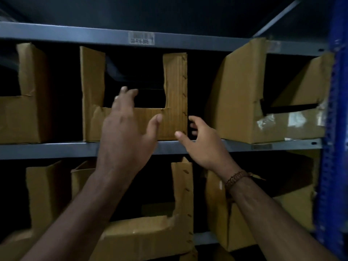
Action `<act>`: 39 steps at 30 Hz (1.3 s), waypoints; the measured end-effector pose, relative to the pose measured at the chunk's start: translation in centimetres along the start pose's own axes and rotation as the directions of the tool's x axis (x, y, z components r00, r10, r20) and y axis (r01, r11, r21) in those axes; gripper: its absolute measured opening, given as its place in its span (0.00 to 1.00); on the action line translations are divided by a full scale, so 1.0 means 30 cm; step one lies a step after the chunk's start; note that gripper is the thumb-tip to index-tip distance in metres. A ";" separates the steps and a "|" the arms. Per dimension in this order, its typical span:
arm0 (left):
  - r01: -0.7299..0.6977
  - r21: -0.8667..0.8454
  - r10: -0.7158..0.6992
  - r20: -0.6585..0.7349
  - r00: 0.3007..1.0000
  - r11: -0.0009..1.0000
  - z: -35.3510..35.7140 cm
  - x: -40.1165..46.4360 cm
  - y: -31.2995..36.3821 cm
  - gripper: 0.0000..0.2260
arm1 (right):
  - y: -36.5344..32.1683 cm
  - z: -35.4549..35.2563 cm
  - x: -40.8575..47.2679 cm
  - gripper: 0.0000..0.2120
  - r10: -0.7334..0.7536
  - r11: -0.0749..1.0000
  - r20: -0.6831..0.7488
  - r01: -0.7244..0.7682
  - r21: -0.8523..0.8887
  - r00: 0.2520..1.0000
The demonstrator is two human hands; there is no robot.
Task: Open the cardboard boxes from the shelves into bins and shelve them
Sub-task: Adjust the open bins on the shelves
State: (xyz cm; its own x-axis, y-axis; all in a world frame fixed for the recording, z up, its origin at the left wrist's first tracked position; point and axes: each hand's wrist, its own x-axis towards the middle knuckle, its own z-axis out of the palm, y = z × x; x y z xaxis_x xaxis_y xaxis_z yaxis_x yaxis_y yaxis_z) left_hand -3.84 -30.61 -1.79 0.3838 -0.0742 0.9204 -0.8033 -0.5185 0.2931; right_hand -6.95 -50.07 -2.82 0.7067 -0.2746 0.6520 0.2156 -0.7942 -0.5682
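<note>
Middle cardboard box (131, 125) sits on the upper grey shelf (56, 149), already cut into a bin w/ a U-shaped window in its front, tall strips left standing each side. Left hand (126, 132) is up in front of the box's low front wall, fingers straight and spread, tips reaching over the cut edge toward the dark opening, thumb out wide to the right; it grips nothing, and can't tell if the palm actually touches the card. Right hand (203, 146) is at the box's right bottom corner, fingers loosely open and slipping into the gap between this box and the right box (244, 110), thumb near the corner; holding nothing yet. Judging by looks: corrugated card, light and fairly stiff but weakened where cut. The edges are ragged and the side strips look floppy, so don't pull on those. Contents are too dark to see, so weight is uncertain. Best hold, I'd say: one hand hooked over the low front wall, the other flat on the right side low down, near the stapled seam, then slide or square it along the shelf. More cut boxes sit left, right and on the lower shelf (205, 239).
</note>
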 end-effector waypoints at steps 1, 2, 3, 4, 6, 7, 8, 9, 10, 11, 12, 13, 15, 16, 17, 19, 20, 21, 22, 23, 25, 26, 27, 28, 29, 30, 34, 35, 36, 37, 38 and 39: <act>-0.001 -0.048 0.002 0.028 1.000 0.999 0.033 0.001 0.053 0.30 | -0.009 -0.034 -0.026 0.28 -0.052 0.999 -0.056 0.051 -0.014 0.997; 0.006 -0.112 -0.001 0.048 0.999 0.994 0.068 0.001 0.100 0.28 | -0.016 -0.070 -0.055 0.25 -0.107 0.994 -0.144 0.101 -0.047 0.984; 0.008 -0.183 0.002 0.054 0.999 0.983 0.099 0.000 0.157 0.27 | -0.020 -0.109 -0.087 0.21 -0.170 0.985 -0.251 0.156 -0.074 0.953; 0.003 -0.250 0.010 0.052 0.999 0.968 0.135 -0.003 0.210 0.25 | -0.016 -0.153 -0.116 0.16 -0.238 0.971 -0.363 0.221 -0.088 0.901; -0.004 -0.351 0.032 0.074 0.997 0.936 0.213 -0.003 0.301 0.25 | 0.011 -0.273 -0.171 0.10 -0.351 0.930 -0.571 0.347 -0.122 0.742; 0.008 -0.368 0.038 0.118 0.992 0.930 0.254 -0.001 0.337 0.27 | 0.040 -0.342 -0.192 0.09 -0.391 0.908 -0.656 0.388 -0.160 0.646; 0.021 -0.361 0.051 0.188 0.981 0.932 0.299 0.001 0.367 0.33 | 0.085 -0.417 -0.204 0.09 -0.414 0.893 -0.722 0.402 -0.203 0.555; 0.039 -0.345 0.065 0.285 0.956 0.938 0.347 0.001 0.395 0.41 | 0.141 -0.492 -0.205 0.09 -0.409 0.892 -0.773 0.390 -0.227 0.485; 0.065 -0.315 0.067 0.390 0.918 0.947 0.386 0.001 0.413 0.50 | 0.204 -0.560 -0.195 0.09 -0.378 0.906 -0.813 0.359 -0.225 0.443; 0.096 -0.279 0.052 0.480 0.876 0.955 0.432 0.001 0.433 0.57 | 0.279 -0.631 -0.177 0.09 -0.336 0.925 -0.837 0.317 -0.208 0.432; 0.129 -0.246 0.026 0.542 0.840 0.961 0.475 0.001 0.451 0.62 | 0.362 -0.698 -0.155 0.10 -0.285 0.949 -0.843 0.258 -0.181 0.457; 0.157 -0.218 -0.005 0.572 0.820 0.963 0.514 0.004 0.456 0.64 | 0.451 -0.751 -0.129 0.14 -0.230 0.970 -0.827 0.184 -0.155 0.514; 0.191 -0.206 -0.044 0.561 0.827 0.960 0.573 0.017 0.437 0.64 | 0.636 -0.826 -0.075 0.23 -0.153 0.983 -0.733 0.028 -0.181 0.662; 0.204 -0.216 -0.052 0.553 0.831 0.955 0.589 0.024 0.419 0.62 | 0.716 -0.847 -0.049 0.27 -0.132 0.976 -0.659 -0.021 -0.219 0.740; 0.211 -0.228 -0.050 0.558 0.829 0.951 0.596 0.033 0.395 0.57 | 0.777 -0.851 -0.027 0.30 -0.117 0.971 -0.564 -0.026 -0.239 0.818; 0.224 -0.218 -0.054 0.591 0.805 0.950 0.580 0.049 0.348 0.46 | 0.844 -0.823 0.007 0.38 -0.110 0.981 -0.337 0.047 -0.188 0.935; 0.232 -0.202 -0.066 0.601 0.796 0.952 0.565 0.057 0.329 0.41 | 0.857 -0.795 0.024 0.42 -0.118 0.985 -0.258 0.079 -0.155 0.959; 0.237 -0.177 -0.084 0.603 0.793 0.955 0.553 0.064 0.312 0.36 | 0.856 -0.765 0.038 0.46 -0.126 0.987 -0.221 0.098 -0.130 0.967; 0.233 -0.145 -0.103 0.597 0.795 0.961 0.546 0.070 0.305 0.34 | 0.856 -0.737 0.058 0.50 -0.126 0.989 -0.218 0.104 -0.110 0.968; 0.223 -0.104 -0.122 0.586 0.801 0.969 0.550 0.075 0.301 0.34 | 0.858 -0.719 0.080 0.52 -0.108 0.991 -0.224 0.087 -0.103 0.969; 0.213 -0.037 -0.154 0.572 0.806 0.976 0.575 0.081 0.304 0.37 | 0.882 -0.718 0.139 0.51 -0.083 0.987 -0.219 0.050 -0.152 0.972; 0.217 -0.015 -0.169 0.575 0.800 0.976 0.591 0.079 0.308 0.38 | 0.904 -0.726 0.169 0.46 -0.100 0.978 -0.221 0.055 -0.202 0.970; 0.221 0.006 -0.183 0.583 0.791 0.975 0.608 0.078 0.309 0.40 | 0.927 -0.731 0.190 0.42 -0.124 0.969 -0.232 0.066 -0.240 0.965; 0.220 0.031 -0.195 0.591 0.783 0.975 0.627 0.078 0.304 0.42 | 0.948 -0.733 0.199 0.39 -0.152 0.964 -0.253 0.086 -0.253 0.956; 0.204 0.071 -0.206 0.591 0.780 0.976 0.644 0.084 0.294 0.41 | 0.960 -0.729 0.202 0.38 -0.176 0.960 -0.281 0.101 -0.261 0.943; 0.174 0.120 -0.211 0.591 0.779 0.977 0.658 0.092 0.279 0.39 | 0.967 -0.720 0.200 0.37 -0.197 0.957 -0.315 0.112 -0.267 0.928; 0.141 0.161 -0.212 0.634 0.744 0.977 0.664 0.102 0.244 0.41 | 0.970 -0.693 0.182 0.36 -0.238 0.940 -0.376 0.116 -0.320 0.895; 0.129 0.162 -0.204 0.636 0.744 0.978 0.664 0.102 0.239 0.44 | 0.973 -0.692 0.183 0.37 -0.232 0.938 -0.377 0.104 -0.329 0.897; 0.116 0.174 -0.201 0.633 0.747 0.978 0.664 0.099 0.242 0.46 | 0.980 -0.690 0.183 0.39 -0.229 0.936 -0.371 0.098 -0.338 0.900; 0.105 0.190 -0.202 0.623 0.755 0.976 0.667 0.096 0.248 0.45 | 0.988 -0.689 0.184 0.40 -0.225 0.934 -0.364 0.094 -0.344 0.904; 0.098 0.203 -0.204 0.607 0.768 0.974 0.671 0.091 0.252 0.42 | 0.995 -0.690 0.186 0.40 -0.222 0.933 -0.359 0.091 -0.348 0.907; 0.103 0.207 -0.208 0.589 0.781 0.973 0.674 0.083 0.259 0.40 | 0.998 -0.691 0.186 0.40 -0.219 0.933 -0.353 0.090 -0.349 0.910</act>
State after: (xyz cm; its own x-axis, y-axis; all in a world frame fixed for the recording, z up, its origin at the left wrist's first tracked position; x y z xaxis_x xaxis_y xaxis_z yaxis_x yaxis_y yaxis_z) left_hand 0.10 -52.05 -2.44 0.7351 -0.4517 0.5056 -0.6475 -0.6886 0.3263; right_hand -10.53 -86.62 -5.80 0.3579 -0.2667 0.8949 0.0295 -0.9546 -0.2963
